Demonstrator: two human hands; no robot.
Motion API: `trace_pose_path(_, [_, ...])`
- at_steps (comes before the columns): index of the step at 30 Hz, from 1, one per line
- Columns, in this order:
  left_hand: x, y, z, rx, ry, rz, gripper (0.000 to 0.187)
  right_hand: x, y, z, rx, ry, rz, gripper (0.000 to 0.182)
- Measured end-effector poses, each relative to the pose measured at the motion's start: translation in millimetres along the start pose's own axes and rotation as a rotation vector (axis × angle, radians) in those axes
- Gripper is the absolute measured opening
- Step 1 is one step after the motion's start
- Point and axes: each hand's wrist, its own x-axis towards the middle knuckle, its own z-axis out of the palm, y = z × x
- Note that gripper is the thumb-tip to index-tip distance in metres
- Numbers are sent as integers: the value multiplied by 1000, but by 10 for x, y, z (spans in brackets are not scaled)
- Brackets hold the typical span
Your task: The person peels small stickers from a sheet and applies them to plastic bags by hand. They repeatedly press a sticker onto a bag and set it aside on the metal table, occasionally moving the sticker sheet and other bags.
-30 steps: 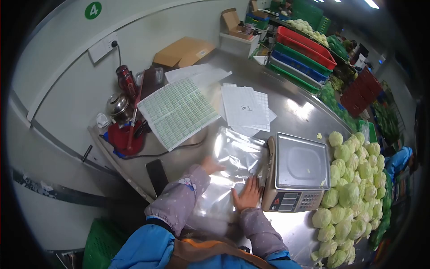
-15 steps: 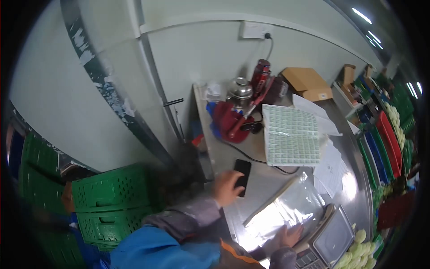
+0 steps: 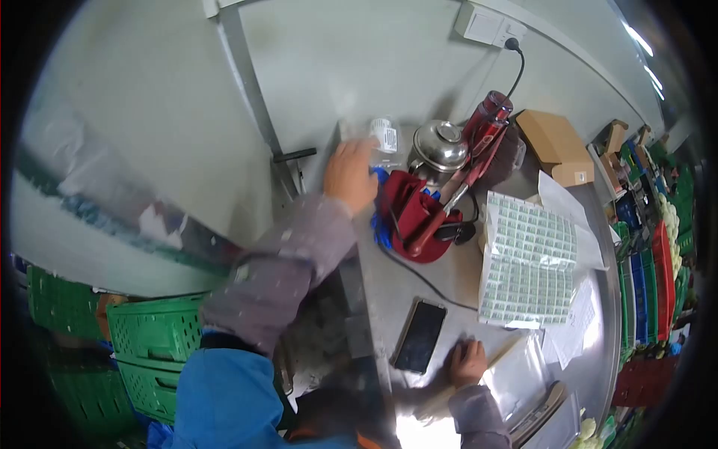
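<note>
My left hand (image 3: 351, 176) is stretched to the far left corner of the table, thumb and fingers apart. Its fingertips are right at a clear plastic pack (image 3: 386, 138) with a white printed label. Beside it lies a dark red bag (image 3: 411, 213) with blue bits showing. My right hand (image 3: 467, 364) rests low on the table with curled fingers, at the left edge of clear plastic bags (image 3: 517, 378); I cannot tell what is in its fingers. A black phone (image 3: 421, 336) lies face up to the left of that hand.
A metal pot (image 3: 440, 146) and a red cylindrical appliance (image 3: 488, 116) stand near the wall. A sheet of green-printed labels (image 3: 529, 262), papers, and a cardboard box (image 3: 555, 146) lie to the right. The scale (image 3: 553, 426) is at lower right. Green crates (image 3: 157, 337) are stacked left.
My left hand has left the phone and gone forward to the plastic pack. My right hand has shifted off the middle of the plastic bags and curled its fingers. The view has turned.
</note>
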Motion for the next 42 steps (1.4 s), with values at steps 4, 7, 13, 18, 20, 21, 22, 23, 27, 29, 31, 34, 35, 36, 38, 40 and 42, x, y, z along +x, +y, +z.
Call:
trace_pose_path(4, [760, -460, 625, 327, -166, 46, 34, 147, -182, 159, -135, 147, 23, 25])
trace_pose_path(7, [1074, -776, 1075, 437, -329, -92, 51, 289, -251, -74, -104, -3, -53, 25])
trace_pose_path(13, [1203, -1061, 1652, 296, -480, -299, 61, 245, -69, -5, -191, -72, -162, 28])
trace_pose_path(18, [1297, -1175, 1583, 323, -500, -253, 74, 239, -98, -32, -92, -150, -32, 29])
trace_pose_path(20, [1499, -934, 1211, -167, -831, -483, 61, 282, -138, -65, -74, -149, -26, 27])
trace_pose_path(21, [1482, -1000, 1186, -164, -828, -482, 61, 299, -160, -87, -61, -144, -25, 25])
trace_pose_path(22, [1449, -1134, 1158, -526, -847, -500, 56, 285, -174, -76, -58, -138, -29, 25])
trace_pose_path(23, [1429, -1218, 1114, -890, -846, -504, 51, 262, -183, -40, -58, -101, 11, 25])
trace_pose_path(27, [1214, -1100, 765, -1084, -895, -407, 55, 295, -219, -123, -19, -121, 23, 24])
trace_pose_path(29, [1089, -807, 547, -1216, -945, -612, 51, 271, -184, -114, -28, -95, 11, 24])
trace_pose_path(31, [892, -547, 371, -1297, -986, -609, 51, 247, -182, -95, -39, -74, -7, 25])
trace_pose_path(34, [419, -210, 115, -1413, -904, -581, 40, 215, -193, -116, -39, -43, -11, 27])
trace_pose_path(35, [246, -138, 20, -1392, -916, -596, 37, 185, -156, -96, -34, -41, -30, 27])
trace_pose_path(36, [56, -52, -77, -1418, -887, -656, 35, 152, -111, -43, -63, -15, -43, 27])
trace_pose_path(38, [-355, 152, -405, -1339, -804, -606, 36, 80, -71, 35, -85, 11, -47, 27])
trace_pose_path(40, [-749, 286, -787, -1255, -700, -632, 36, 98, -114, -33, -56, -17, -44, 22])
trace_pose_path(42, [-1169, 373, -1244, -1211, -601, -659, 35, 73, -150, -77, -16, -78, 17, 20])
